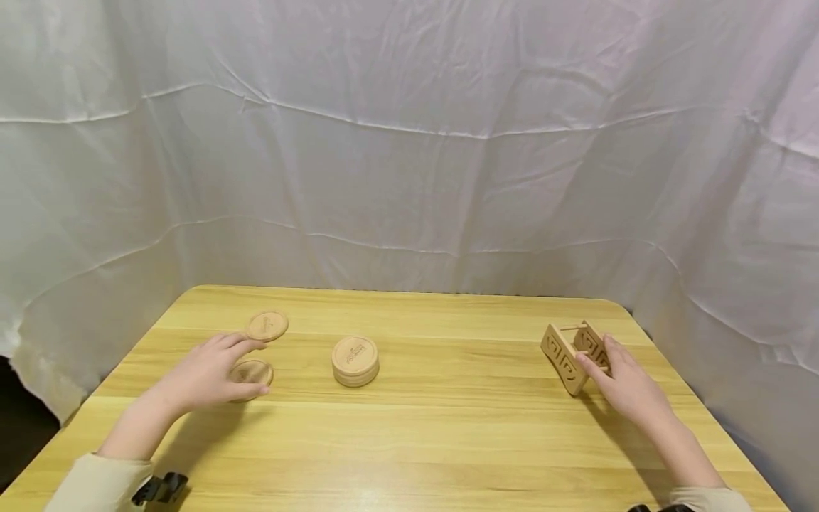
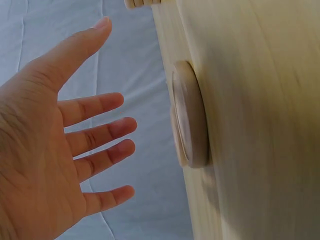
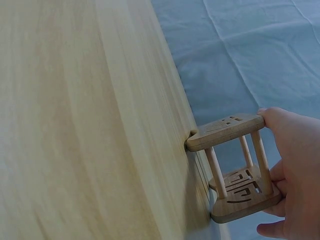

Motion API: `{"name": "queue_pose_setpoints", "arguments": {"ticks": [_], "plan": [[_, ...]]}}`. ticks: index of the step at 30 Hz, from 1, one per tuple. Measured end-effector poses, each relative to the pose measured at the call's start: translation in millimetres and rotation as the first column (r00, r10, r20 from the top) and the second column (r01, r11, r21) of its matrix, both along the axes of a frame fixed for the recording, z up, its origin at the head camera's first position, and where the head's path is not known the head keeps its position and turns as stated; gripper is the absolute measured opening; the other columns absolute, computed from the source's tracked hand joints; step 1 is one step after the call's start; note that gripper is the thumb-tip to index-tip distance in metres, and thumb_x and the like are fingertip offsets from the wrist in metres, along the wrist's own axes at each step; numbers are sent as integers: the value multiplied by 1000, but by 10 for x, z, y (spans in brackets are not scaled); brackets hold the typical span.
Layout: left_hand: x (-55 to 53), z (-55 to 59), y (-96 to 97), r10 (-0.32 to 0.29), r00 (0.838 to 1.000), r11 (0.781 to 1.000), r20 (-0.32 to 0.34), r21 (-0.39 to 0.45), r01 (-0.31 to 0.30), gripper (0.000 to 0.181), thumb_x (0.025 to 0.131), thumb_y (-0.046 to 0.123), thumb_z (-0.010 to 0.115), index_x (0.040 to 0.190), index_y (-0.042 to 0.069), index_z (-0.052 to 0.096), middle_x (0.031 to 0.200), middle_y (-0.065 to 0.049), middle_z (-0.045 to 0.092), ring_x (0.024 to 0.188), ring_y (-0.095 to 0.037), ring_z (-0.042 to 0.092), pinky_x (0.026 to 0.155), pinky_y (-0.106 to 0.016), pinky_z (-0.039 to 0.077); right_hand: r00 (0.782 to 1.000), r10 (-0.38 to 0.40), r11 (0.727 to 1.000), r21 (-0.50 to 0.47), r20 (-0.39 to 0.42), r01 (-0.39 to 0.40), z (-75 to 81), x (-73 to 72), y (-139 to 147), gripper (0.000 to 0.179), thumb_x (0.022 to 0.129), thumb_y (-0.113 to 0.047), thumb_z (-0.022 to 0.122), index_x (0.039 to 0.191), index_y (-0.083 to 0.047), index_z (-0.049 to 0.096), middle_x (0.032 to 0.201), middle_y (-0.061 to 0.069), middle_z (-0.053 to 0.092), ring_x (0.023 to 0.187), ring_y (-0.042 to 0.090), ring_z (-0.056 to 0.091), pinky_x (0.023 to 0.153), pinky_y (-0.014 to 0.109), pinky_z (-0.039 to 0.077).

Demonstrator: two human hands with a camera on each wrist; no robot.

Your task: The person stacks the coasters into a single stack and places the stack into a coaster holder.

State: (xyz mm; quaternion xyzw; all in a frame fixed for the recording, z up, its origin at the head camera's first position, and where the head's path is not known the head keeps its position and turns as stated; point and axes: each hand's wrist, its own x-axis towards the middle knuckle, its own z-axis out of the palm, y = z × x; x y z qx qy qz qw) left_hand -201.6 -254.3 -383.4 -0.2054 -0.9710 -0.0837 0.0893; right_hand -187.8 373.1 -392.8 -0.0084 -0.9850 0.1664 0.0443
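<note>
My left hand (image 1: 203, 375) hovers over the left side of the table with its fingers spread and nothing in them. Partly hidden beneath it lies a round wooden coaster (image 1: 253, 371), which the left wrist view shows just beyond the fingertips. A second coaster (image 1: 267, 326) lies flat a little farther back. On the right, my right hand (image 1: 630, 387) grips a wooden coaster holder (image 3: 240, 165) between thumb and fingers. The holder has two cut-out side panels joined by thin dowels, and no coasters are in it. It stands at the tabletop, slightly angled.
A short stack of wooden coasters (image 1: 355, 358) stands left of the middle of the table (image 1: 448, 441). Pale cloth (image 1: 409, 178) hangs behind the table and along its sides.
</note>
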Motion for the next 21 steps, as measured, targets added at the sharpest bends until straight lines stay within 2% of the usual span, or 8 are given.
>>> {"name": "queue_pose_setpoints", "arguments": {"ticks": [6, 12, 21], "plan": [[-12, -24, -81, 30, 998, 1000, 54, 5, -30, 80, 63, 67, 63, 123, 15, 52, 122, -13, 53, 113, -37, 46, 85, -63, 37, 1000, 6, 1000, 2, -6, -6, 27, 2, 1, 84, 91, -56, 29, 141, 3, -1, 142, 34, 11, 124, 54, 20, 94, 67, 21], [-27, -66, -162, 54, 993, 999, 103, -1, -54, 86, 60, 66, 66, 124, 11, 51, 122, -17, 52, 112, -39, 46, 85, -60, 38, 1000, 11, 1000, 6, -12, -11, 26, -2, -4, 83, 91, -56, 29, 141, 4, 0, 142, 34, 11, 125, 53, 19, 95, 66, 20], [-27, -109, -200, 57, 990, 998, 131, -6, -57, 90, 54, 67, 68, 121, 8, 53, 119, -20, 54, 109, -42, 47, 85, -60, 39, 1000, 21, 1000, 8, -20, -21, 16, -12, -11, 82, 91, -54, 29, 141, 5, 1, 142, 34, 9, 125, 53, 19, 95, 66, 20]]}}
